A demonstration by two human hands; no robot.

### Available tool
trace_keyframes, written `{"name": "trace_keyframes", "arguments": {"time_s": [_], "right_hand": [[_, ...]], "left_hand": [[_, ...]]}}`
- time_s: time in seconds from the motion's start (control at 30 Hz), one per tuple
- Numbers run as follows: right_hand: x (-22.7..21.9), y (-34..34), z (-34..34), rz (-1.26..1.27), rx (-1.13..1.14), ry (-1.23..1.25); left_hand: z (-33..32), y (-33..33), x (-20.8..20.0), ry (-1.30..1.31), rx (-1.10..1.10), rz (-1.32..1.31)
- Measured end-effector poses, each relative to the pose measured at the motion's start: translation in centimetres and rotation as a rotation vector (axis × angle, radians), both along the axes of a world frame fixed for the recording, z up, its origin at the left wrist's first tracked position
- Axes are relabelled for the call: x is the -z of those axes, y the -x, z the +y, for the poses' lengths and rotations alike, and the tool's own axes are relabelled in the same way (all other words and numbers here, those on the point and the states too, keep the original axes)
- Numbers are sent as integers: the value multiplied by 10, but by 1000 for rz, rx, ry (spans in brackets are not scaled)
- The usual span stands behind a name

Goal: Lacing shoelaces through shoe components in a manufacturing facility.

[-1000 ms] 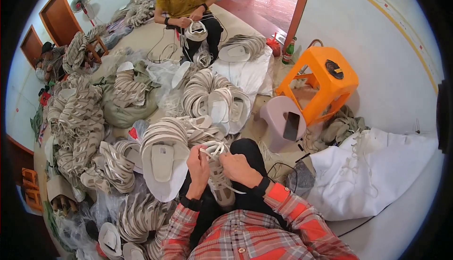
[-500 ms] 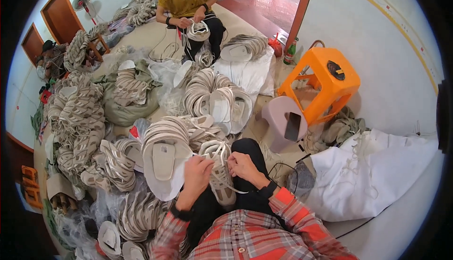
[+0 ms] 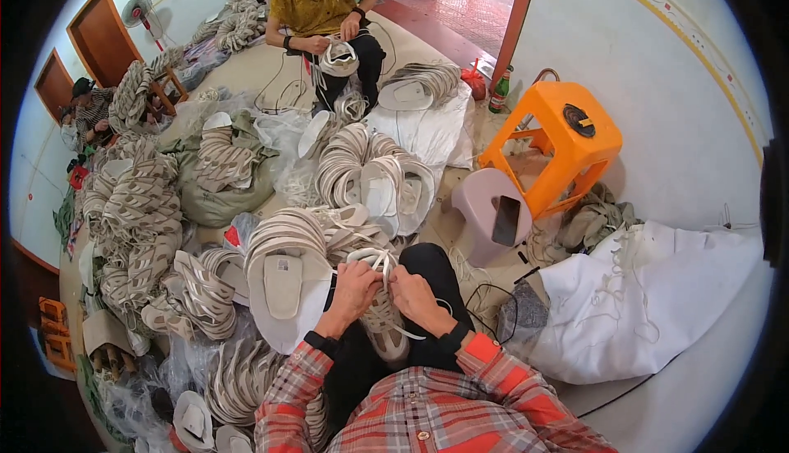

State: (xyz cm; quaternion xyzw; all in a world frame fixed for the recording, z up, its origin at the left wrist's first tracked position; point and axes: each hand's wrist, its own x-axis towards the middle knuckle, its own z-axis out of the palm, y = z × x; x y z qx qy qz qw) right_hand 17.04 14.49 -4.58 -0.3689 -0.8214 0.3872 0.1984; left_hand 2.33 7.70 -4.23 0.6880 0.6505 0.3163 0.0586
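Note:
A beige shoe upper point(image 3: 383, 326) rests upright between my thighs, toe toward me, with pale lacing down its front. At the top of the lacing, my left hand point(image 3: 355, 287) is closed in a pinch on the white shoelace point(image 3: 376, 259). On the other side of the opening, my right hand point(image 3: 416, 297) pinches the lace too; its fingertips are partly hidden against the shoe. A loose lace end trails by the right side of the toe. Close to my left hand stands a row of nested beige shoe uppers point(image 3: 283, 280) with pale insoles.
A mauve stool point(image 3: 485, 219) with a phone point(image 3: 506, 221) on it and an orange stool point(image 3: 567, 137) stand ahead right. White sacking point(image 3: 633, 305) lies at right. Piled uppers point(image 3: 136, 215) fill the left. A co-worker in a yellow shirt point(image 3: 319, 1) holds another upper ahead.
Both hands have come closer together over the top of the lacing; the left moved right and slightly up. The co-worker's hands have shifted on their shoe upper.

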Motion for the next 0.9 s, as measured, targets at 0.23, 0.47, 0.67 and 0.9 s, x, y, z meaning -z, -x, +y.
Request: {"name": "trace_keyframes", "arguments": {"time_s": [0.23,0.47,0.67,0.9], "right_hand": [[8,-7,6,105,-41,201],[-20,7,-35,-139,-293,-510],[-3,19,-41,-165,-290,-553],[-81,-2,25,-410,-631,-323]], "left_hand": [[1,0,-10,-45,71,133],[2,37,-78,211,-23,652],[-22,54,-46,487,-52,-178],[-60,58,-54,177,224,-1956]]}}
